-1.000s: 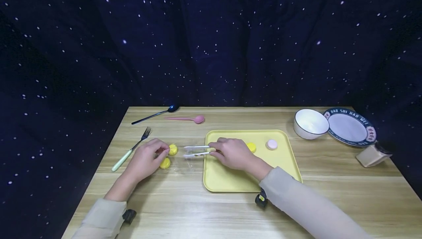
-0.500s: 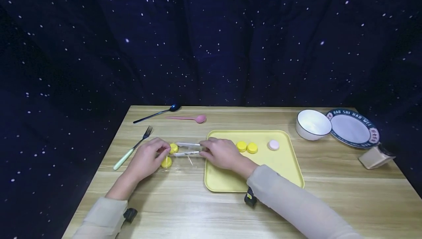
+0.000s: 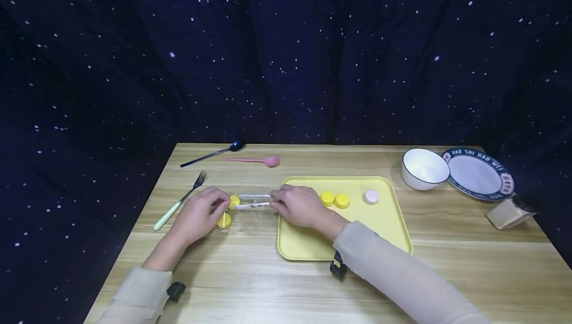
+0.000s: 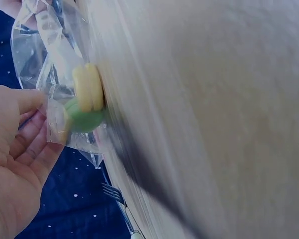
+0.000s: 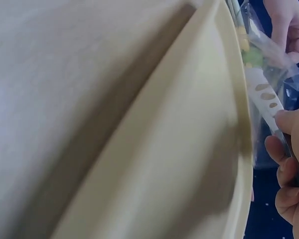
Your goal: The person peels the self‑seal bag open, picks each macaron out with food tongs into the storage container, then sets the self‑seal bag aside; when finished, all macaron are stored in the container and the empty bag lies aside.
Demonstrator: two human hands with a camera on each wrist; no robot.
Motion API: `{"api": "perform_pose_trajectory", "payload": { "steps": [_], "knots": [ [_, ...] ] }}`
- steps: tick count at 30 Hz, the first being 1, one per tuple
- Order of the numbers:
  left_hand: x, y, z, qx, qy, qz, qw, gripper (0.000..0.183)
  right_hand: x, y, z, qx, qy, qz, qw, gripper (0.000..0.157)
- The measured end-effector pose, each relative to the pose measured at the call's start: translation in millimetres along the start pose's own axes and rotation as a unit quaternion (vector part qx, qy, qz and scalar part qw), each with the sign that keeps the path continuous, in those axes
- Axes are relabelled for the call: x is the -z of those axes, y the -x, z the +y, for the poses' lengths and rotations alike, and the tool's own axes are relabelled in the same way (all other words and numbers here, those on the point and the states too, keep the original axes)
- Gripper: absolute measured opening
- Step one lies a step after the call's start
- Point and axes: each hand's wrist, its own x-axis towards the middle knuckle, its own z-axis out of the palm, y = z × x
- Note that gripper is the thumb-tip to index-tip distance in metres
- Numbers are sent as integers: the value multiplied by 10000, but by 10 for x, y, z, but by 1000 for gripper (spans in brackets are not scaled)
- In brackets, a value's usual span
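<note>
My left hand (image 3: pixel 199 217) pinches the edge of a clear plastic bag (image 4: pixel 35 59) on the left half of the table. Inside the bag, a yellow macaron (image 4: pixel 87 87) stands on edge against a green macaron (image 4: pixel 82 118); two yellow shapes show through it from the head. My right hand (image 3: pixel 301 207) grips a pair of tongs (image 5: pixel 263 94) with white slotted ends, which extend left into the bag close to the macarons. Under my right wrist lies a yellow tray (image 3: pixel 313 250) bearing two yellow macarons (image 3: pixel 334 199) and a pale pink macaron (image 3: pixel 371 196).
A fork (image 3: pixel 179 202) with a pale green handle lies left of my left hand. Behind are a dark blue spoon (image 3: pixel 212 155) and a pink spoon (image 3: pixel 254 161). At the right stand a white bowl (image 3: pixel 424 169), a blue-rimmed plate (image 3: pixel 475 173) and a small jar (image 3: pixel 509 213).
My right hand has moved left with the tongs, deeper into the bag, uncovering a second yellow macaron on the tray. The tong ends have come nearer each other. My left hand stays put.
</note>
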Motion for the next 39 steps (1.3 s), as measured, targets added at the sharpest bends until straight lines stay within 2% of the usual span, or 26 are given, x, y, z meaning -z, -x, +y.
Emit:
{"api": "perform_pose_trajectory", "payload": {
  "steps": [7,14,21,31,39],
  "knots": [
    [28,14,-21,-80,-22,59,9999,5,16,-2,34,58,-108,-12,9999,35],
    [22,6,-26,-199,-34,33,9998,5,-44,-96,-17,33,-351,-252,9991,37],
    [21,3,-24,-129,-52,54,9999,5,-26,-122,-31,11,-232,-414,9989,39],
    [17,1,-35,-111,10,70,9999,5,101,-13,-6,226,-33,-289,9993,36],
    [26,1,-26,-135,15,94,9999,4,256,230,121,229,-8,-90,9997,37]
  ]
}}
